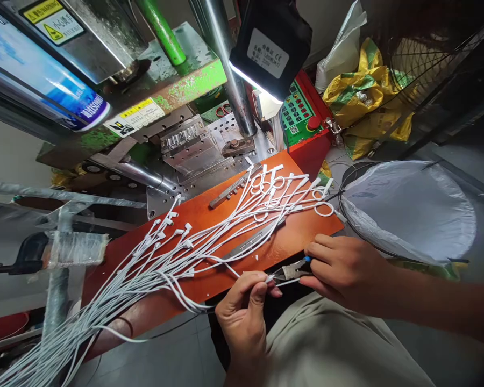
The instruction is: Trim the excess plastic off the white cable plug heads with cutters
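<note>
Two hands, one white connector [270, 278], one pair of pliers [291, 271].
Left hand [244, 317]: fingertips pinching the connector, seemingly steadying it at our plier tips; right hand [344, 263]: fingers around the handles. White cables [145, 285] across the orange board [296, 236], perhaps for reach.

I lost most of the handles of the pliers [291, 270] inside the right hand [342, 269]; the white cables [116, 302] ran off the lower left corner, and small print on the lamp label [268, 52] (annoyingly) blurred past reading.
</note>
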Demonstrator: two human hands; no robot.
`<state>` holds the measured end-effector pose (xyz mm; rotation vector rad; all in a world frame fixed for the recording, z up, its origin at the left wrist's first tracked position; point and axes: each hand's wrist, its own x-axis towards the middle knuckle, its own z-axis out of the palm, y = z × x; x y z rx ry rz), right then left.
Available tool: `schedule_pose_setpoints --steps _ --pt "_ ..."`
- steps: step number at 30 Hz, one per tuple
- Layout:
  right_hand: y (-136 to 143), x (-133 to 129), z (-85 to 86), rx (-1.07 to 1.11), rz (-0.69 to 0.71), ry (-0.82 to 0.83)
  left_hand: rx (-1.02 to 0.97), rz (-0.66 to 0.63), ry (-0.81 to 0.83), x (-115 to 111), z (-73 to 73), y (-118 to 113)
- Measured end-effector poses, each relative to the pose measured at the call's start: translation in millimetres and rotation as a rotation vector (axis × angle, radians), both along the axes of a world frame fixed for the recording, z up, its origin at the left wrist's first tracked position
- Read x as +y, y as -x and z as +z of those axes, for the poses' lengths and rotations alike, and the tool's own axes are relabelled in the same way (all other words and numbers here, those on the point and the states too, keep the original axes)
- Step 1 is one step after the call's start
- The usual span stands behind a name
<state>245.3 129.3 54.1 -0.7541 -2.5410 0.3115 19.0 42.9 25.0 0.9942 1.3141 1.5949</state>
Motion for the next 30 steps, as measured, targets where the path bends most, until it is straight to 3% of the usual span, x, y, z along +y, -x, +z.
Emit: schedule_pose_setpoints --steps 12,23,30 --pt "5 -3 7.6 -0.055 0.012 -0.129 0.014 -0.002 -0.068 0 -3.0 0" --pt "8 -7 4.1 -0.07 -0.007 -0.14 -0.23 0.048 0.07 3 -0.6 -8" --pt "6 -8 -1.4 -0.047 0.017 -0.07 -0.267 0.021 0.105 5 0.8 -9"
